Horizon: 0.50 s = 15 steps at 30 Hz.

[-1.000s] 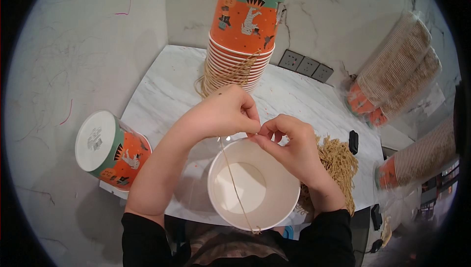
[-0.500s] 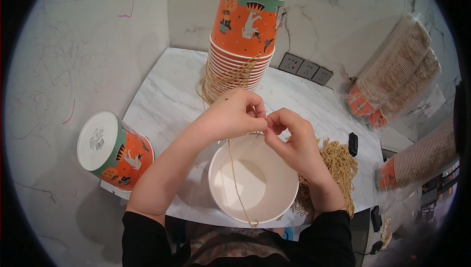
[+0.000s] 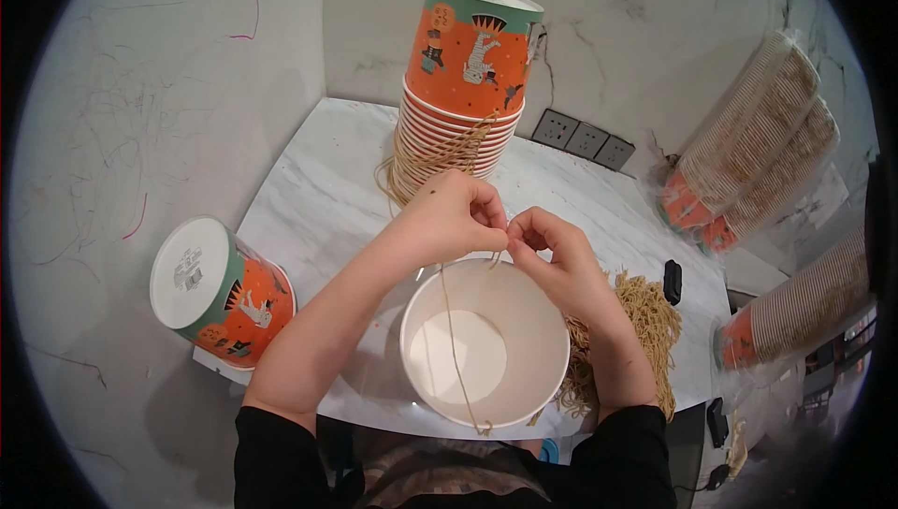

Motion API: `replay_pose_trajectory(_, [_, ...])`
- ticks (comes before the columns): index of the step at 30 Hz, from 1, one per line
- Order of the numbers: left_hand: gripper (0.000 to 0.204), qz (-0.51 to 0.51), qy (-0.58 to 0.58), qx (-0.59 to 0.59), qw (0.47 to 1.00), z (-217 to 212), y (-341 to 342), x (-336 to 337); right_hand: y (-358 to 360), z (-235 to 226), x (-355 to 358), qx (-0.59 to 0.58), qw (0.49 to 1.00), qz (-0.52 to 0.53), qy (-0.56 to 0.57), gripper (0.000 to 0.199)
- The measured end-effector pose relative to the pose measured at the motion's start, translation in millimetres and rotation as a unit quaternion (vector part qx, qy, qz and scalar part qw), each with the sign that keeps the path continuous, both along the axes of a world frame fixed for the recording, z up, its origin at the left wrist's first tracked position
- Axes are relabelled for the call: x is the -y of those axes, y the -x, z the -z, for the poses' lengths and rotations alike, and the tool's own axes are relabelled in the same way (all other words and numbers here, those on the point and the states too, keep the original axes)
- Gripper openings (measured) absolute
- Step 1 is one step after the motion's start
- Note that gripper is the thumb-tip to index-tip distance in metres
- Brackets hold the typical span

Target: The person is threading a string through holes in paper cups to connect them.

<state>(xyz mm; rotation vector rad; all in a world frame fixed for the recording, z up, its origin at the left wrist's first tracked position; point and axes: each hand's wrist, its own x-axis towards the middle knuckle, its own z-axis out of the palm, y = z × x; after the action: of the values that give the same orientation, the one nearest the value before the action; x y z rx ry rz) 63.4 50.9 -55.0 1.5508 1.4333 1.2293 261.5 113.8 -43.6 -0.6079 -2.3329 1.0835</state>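
In front of me a white paper bucket (image 3: 533, 345) stands upright with its mouth facing up. A thin tan cord (image 3: 454, 341) crosses its mouth, with a small knot at the near rim. Over the far rim, my left hand (image 3: 454, 216) and my right hand (image 3: 561, 256) meet, fingertips pinched together. A short bit of cord shows just below them at that rim. Their fingers hide most of the piece they hold. Beside my right forearm lies a heap of tan cords (image 3: 650, 322).
Behind my hands rises a stack of nested orange-and-green buckets (image 3: 472, 55), with cords (image 3: 440, 158) draped around it. An upside-down bucket (image 3: 248, 303) sits at the left table edge. Plastic-wrapped bucket stacks (image 3: 748, 135) lean at the right. Dark wall sockets (image 3: 586, 141) and a black object (image 3: 673, 283) are nearby.
The whole view has shifted slightly, so things sit a little lower in the picture. Both hands keep their pinch at the far rim, with barely any finger movement.
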Motion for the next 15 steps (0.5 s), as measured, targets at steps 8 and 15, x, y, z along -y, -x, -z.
replay_pose_trajectory(8, [0.013,0.016,0.038,0.032,0.999,9.1,5.0,-7.6,1.4,2.0,-4.2,0.003,0.998,-0.01,0.069,0.008])
replay_pose_trajectory(15, [0.012,0.001,-0.052,0.021,0.998,5.8,2.6,-8.6,1.7,9.0,-14.8,-0.039,0.992,-0.018,0.118,0.009])
